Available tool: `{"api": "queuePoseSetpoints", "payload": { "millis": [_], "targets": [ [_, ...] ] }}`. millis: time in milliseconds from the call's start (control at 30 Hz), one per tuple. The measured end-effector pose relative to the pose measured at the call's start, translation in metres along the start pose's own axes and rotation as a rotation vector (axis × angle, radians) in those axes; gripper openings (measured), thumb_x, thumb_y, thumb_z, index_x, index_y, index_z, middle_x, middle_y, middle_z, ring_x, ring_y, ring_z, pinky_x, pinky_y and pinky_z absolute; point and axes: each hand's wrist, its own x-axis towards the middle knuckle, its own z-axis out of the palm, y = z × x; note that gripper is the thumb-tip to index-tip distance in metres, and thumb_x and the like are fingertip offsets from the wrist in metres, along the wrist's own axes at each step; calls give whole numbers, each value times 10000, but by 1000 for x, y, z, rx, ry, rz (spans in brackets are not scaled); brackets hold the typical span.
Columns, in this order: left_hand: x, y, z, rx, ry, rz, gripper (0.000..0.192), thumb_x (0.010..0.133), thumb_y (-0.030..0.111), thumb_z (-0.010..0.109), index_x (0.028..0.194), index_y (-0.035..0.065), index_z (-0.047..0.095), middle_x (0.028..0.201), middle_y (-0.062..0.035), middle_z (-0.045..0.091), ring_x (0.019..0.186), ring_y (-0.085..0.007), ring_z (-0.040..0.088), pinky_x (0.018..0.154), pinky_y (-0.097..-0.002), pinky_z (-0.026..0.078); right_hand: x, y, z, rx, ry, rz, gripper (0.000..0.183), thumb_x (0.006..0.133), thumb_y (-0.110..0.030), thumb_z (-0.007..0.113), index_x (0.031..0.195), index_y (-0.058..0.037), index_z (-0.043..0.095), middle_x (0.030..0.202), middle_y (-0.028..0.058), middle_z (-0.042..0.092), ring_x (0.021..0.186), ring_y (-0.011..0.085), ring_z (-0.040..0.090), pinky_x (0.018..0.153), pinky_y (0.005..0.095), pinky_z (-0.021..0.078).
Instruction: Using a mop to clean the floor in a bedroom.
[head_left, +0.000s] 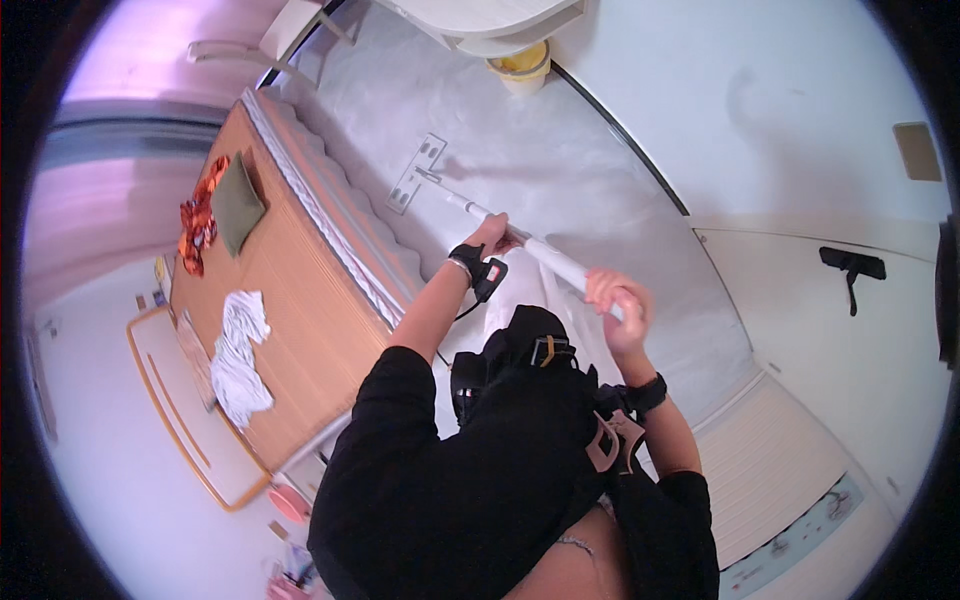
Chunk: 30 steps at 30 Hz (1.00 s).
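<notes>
My left hand (495, 234) is wrapped around the lower stretch of a white pole (555, 261). Higher up, near the pole's end, my right hand (621, 304) grips it too. The pole slants away from me to a flat, rectangular white mop head (417, 174). That head rests on the pale grey floor (585, 180), a short way off the bed's scalloped skirt. Black straps circle both my wrists, and a small black device sits on the left one.
At left stands a bed (315, 300) with an olive cushion (238, 204), an orange patterned cloth (201, 217) and a white garment (241, 356). A yellow-lined bin (523, 69) stands below a white table (480, 16). A black brush-like tool (853, 264) is against a white cabinet at right.
</notes>
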Motion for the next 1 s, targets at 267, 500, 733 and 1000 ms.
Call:
{"api": "queuePoseSetpoints", "payload": {
  "millis": [267,500,733,1000],
  "targets": [
    [-44,-61,202,-74,-471,-210,233,843,230,429,865,18,523,826,-92,615,717,-148,614,487,-217,444,-105,-149,-141,-50,162,40,287,798,-168,346,525,-84,378,518,62,424,545,198,425,768,395,380],
    [-82,-73,248,-89,-565,-280,210,860,232,437,805,43,510,842,-98,615,781,-175,626,514,-220,433,-140,-199,-142,-111,166,47,231,728,-187,374,518,-91,369,475,39,392,503,180,396,721,365,339],
    [-68,-74,236,-95,-518,-270,179,849,237,451,798,70,490,824,-91,608,816,-184,624,519,-212,414,-134,-182,-144,3,113,-51,252,664,-268,436,500,-86,377,463,19,395,464,157,385,663,340,317],
    [-17,-38,135,-85,-391,-284,205,855,247,417,873,49,468,808,-82,568,779,-166,611,511,-207,412,-72,-93,-108,65,148,38,249,654,-275,438,508,-76,401,512,42,422,536,185,425,752,357,332]
  ]
}}
